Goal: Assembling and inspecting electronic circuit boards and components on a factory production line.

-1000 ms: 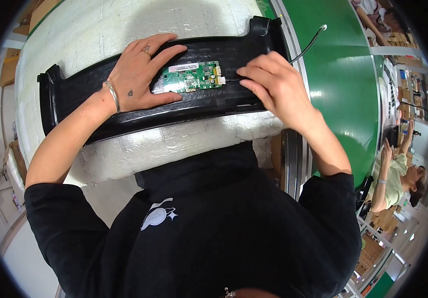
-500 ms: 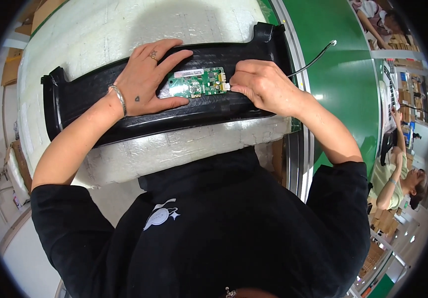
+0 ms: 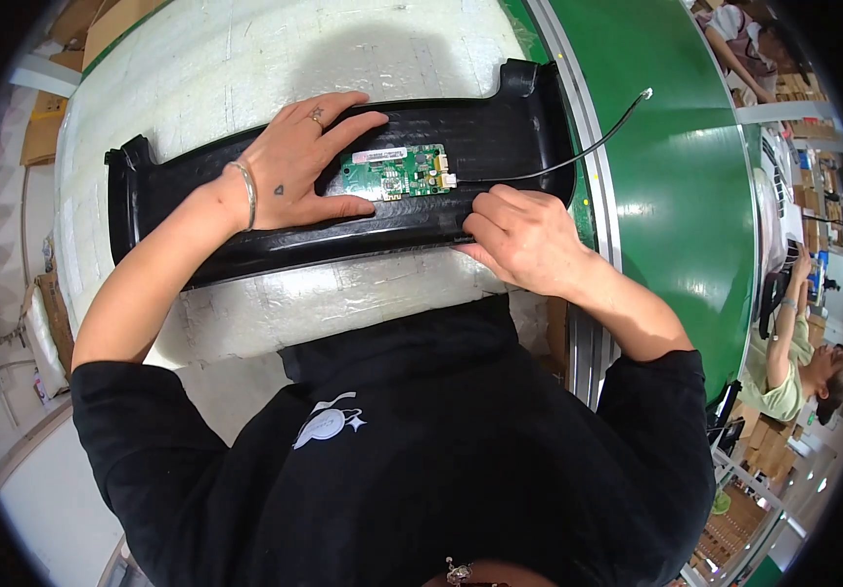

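A long black plastic panel (image 3: 245,247) lies across a white padded block. On its middle rests a green circuit board (image 3: 397,180) bearing a pale label. A black cable (image 3: 539,174) has its white plug (image 3: 450,181) at the board's right end. My left hand (image 3: 294,171) is spread flat on the panel, thumb and fingers either side of the board's left end; it is open. Curled at the panel's near edge is my right hand (image 3: 521,238), thumb below the rim and fingers on top, closed on the panel. The cable passes just beyond it.
The white padded block (image 3: 236,313) sits beneath the panel. A metal rail (image 3: 588,166) separates it from a green work surface (image 3: 676,196) on the right. The cable's loose white connector (image 3: 646,94) hangs over that side. Another person (image 3: 798,362) is at the far right.
My right hand has let go of the plug at the board and moved toward me to the panel's near edge, uncovering the cable. The left hand stays spread beside the board.
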Tool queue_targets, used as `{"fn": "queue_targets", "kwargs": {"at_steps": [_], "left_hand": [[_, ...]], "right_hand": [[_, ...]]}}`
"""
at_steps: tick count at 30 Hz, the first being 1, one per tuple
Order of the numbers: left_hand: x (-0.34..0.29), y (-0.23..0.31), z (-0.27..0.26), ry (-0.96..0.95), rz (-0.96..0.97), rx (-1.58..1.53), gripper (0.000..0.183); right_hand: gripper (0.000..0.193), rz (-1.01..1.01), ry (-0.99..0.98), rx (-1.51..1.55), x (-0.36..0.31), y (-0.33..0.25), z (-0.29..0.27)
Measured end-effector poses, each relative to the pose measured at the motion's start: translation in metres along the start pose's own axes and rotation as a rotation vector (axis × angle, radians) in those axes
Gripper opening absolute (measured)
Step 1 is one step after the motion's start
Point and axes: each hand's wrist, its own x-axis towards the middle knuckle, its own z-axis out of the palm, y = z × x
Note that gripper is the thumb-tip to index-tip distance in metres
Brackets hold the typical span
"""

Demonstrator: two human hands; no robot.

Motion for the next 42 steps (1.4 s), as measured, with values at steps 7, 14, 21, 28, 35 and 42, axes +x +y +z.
{"fn": "queue_targets", "kwargs": {"at_steps": [7,14,21,28,35,42], "left_hand": [[0.009,0.050,-0.133,0.250,0.090,0.126,0.052],[0.003,0.038,-0.079,0.415,0.075,-0.168,0.042],[0.054,-0.015,-0.006,0.218,-0.030,-0.379,0.048],[0.077,-0.057,0.048,0.326,-0.244,-0.097,0.055],[0.070,-0.049,0.039,0.291,-0.285,-0.063,0.055],[0.074,-0.054,0.045,0.319,-0.243,-0.134,0.054]], "right_hand": [[0.032,0.141,0.264,-0.205,-0.021,0.003,-0.047],[0.035,0.660,0.532,-0.647,-0.114,0.032,-0.092],[0.030,1.139,0.469,-0.888,-0.170,0.152,-0.092],[0.031,1.399,-0.067,-1.011,-0.115,0.223,-0.096],[0.016,0.373,0.290,-0.245,0.122,0.218,-0.057],[0.011,0.067,0.336,-0.367,0.274,0.222,0.014]]}}
